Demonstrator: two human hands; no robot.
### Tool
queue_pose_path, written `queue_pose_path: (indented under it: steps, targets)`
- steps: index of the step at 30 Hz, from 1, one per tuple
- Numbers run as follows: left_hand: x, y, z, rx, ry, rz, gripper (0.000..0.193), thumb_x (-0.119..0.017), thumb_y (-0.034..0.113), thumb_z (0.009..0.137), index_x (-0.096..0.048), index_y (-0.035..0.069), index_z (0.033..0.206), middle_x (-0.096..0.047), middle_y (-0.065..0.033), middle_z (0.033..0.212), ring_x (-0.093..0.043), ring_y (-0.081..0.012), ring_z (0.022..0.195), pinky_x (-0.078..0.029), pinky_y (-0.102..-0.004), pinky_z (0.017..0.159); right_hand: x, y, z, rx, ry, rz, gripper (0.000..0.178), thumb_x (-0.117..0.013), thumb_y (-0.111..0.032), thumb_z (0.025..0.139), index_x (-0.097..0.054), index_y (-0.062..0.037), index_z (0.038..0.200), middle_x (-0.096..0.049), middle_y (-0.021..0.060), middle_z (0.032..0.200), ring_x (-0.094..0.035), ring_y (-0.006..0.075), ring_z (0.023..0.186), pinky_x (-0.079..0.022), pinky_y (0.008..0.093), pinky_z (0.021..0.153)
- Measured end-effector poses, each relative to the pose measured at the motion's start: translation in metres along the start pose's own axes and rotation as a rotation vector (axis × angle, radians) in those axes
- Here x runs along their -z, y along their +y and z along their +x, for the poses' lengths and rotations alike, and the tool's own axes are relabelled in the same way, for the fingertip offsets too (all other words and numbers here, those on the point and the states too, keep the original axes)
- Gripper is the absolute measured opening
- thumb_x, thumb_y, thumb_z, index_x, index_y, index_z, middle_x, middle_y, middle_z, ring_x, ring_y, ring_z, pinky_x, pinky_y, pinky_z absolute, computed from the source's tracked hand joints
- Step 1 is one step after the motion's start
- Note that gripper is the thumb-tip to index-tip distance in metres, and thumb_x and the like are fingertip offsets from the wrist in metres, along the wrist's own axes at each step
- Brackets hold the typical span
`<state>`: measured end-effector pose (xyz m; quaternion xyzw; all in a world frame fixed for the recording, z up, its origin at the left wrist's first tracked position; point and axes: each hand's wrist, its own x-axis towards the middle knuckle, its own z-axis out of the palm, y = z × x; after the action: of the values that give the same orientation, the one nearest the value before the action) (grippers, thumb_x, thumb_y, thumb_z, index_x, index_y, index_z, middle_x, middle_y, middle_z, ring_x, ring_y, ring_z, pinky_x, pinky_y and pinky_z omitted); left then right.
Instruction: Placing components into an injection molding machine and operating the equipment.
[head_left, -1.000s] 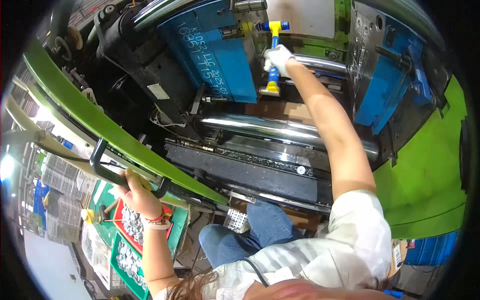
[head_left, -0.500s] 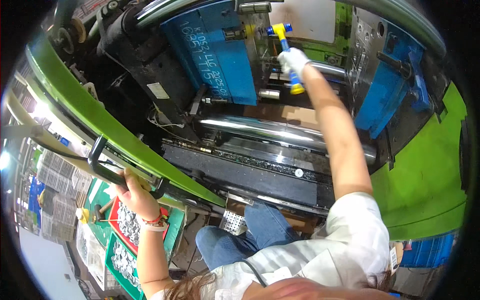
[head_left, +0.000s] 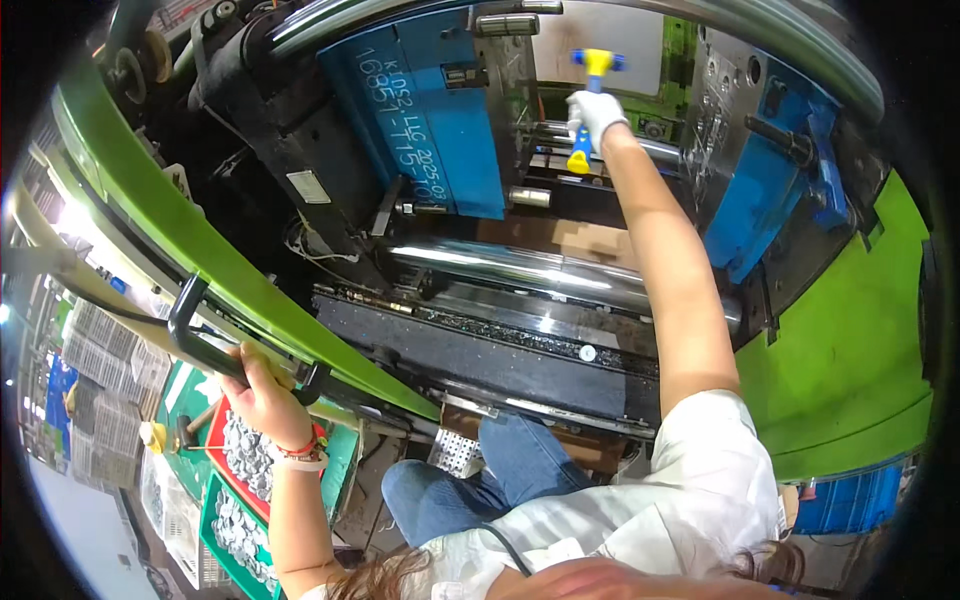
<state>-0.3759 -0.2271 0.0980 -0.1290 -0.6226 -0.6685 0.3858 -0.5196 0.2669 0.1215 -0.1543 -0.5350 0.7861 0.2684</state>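
A white glove covers my right hand [head_left: 599, 113], which is closed round the blue-and-yellow handle of a mallet [head_left: 598, 62]. The mallet's yellow head with blue faces points up, between the two blue mold halves of a machine. To its left is the mold half [head_left: 425, 120] with white handwriting; to its right stands the other blue mold half [head_left: 765, 180] with a metal face. My bare left hand [head_left: 268, 405] grips the black handle [head_left: 205, 345] on the green machine door [head_left: 240, 260]. A red band and a pale band circle that wrist.
Thick shiny guide bars [head_left: 510, 268] cross below the molds. A small white disc [head_left: 587, 353] lies on the dark machine bed. At lower left, a red tray [head_left: 222, 425] and a green tray [head_left: 205, 520] hold many grey parts. A blue crate [head_left: 850, 500] stands at lower right.
The mallet has swung right, away from the left mold half, and its head is now more level. My left hand stays on the door handle.
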Motion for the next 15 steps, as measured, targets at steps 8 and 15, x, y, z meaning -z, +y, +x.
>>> queue_pose_path:
  steps: [8, 15]
  targets:
    - [-0.001, -0.007, 0.002, 0.008, -0.011, -0.026, 0.008, -0.050, 0.011, 0.093, -0.047, 0.005, 0.088, -0.042, 0.0018, 0.058, -0.035, -0.0040, 0.045, -0.028, -0.0192, 0.040, -0.029, 0.031, -0.009, -0.137, -0.265, -0.046, 0.014, -0.048, -0.005, 0.086, -0.047, -0.0089, 0.073, -0.042, 0.0015, 0.054, -0.047, 0.0152, 0.041, -0.039, 0.0310, 0.038]
    - [0.002, -0.001, 0.000, 0.009, -0.027, 0.006, 0.007, -0.047, 0.009, 0.094, -0.046, 0.005, 0.088, -0.042, 0.0022, 0.058, -0.035, -0.0037, 0.045, -0.028, -0.0195, 0.040, 0.021, -0.005, 0.004, 0.103, 0.201, 0.070, 0.012, -0.054, -0.005, 0.083, -0.049, -0.0061, 0.072, -0.047, 0.0045, 0.055, -0.048, 0.0183, 0.044, -0.041, 0.0331, 0.041]
